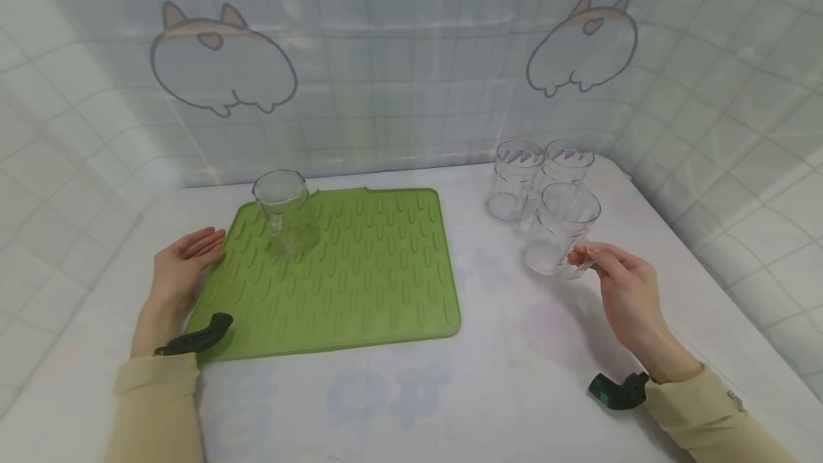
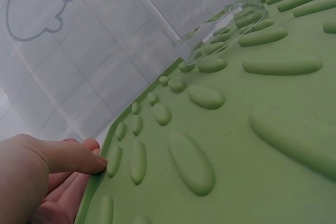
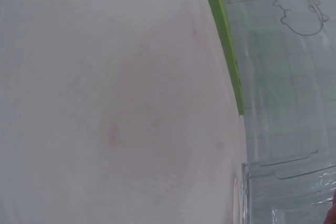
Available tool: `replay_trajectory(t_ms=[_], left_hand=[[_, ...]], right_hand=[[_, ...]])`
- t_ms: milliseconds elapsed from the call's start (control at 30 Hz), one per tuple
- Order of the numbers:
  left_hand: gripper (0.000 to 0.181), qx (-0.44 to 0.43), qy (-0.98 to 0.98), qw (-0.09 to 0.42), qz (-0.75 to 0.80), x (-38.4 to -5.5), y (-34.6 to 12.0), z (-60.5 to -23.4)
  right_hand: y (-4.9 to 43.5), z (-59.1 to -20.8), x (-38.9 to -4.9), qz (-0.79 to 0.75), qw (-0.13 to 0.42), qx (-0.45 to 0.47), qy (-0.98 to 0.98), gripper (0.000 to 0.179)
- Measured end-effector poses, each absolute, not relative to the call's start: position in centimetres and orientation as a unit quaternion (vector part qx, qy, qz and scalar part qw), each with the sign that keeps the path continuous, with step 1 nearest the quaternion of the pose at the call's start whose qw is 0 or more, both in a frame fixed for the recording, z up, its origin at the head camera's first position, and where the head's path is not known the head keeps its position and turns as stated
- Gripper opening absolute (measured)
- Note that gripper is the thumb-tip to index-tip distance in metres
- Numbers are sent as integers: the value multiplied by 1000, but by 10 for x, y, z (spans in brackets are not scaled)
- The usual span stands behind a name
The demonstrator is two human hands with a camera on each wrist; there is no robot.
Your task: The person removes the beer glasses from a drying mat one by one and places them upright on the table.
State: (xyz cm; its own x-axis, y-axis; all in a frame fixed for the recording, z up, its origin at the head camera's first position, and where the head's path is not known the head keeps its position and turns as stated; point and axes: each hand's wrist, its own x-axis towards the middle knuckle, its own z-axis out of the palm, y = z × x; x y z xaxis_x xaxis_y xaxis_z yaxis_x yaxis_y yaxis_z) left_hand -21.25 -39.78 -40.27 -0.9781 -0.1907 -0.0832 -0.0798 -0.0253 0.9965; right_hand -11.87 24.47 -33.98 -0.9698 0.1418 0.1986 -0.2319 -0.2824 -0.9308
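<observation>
At the right of the head view, my right hand (image 1: 626,291) pinches the handle of a clear glass mug (image 1: 566,216), which stands upright on the table. Part of that mug (image 3: 283,182) shows at the lower right of the right wrist view, with only a sliver of a finger visible. My left hand (image 1: 183,266) lies along the left edge of a green drying mat (image 1: 373,284). Its thumb (image 2: 79,157) touches the mat's raised rim, and the other fingers lie outside it, partly hidden. Another glass mug (image 1: 289,216) stands on the mat's back left part.
Two more glass mugs (image 1: 511,184) (image 1: 569,163) stand close behind the pinched one. A tiled-pattern sheet with dog drawings (image 1: 225,66) rises behind the white table (image 1: 386,406) and along both sides. Dark wrist devices (image 1: 620,390) sit by both cuffs.
</observation>
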Motion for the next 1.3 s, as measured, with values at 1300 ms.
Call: replay_trajectory(t_ms=[1300], left_hand=[[69,100,-705,42,-701,-210,-394,-401]], right_hand=[[261,-342,-134,839,315,-165,-412,24]])
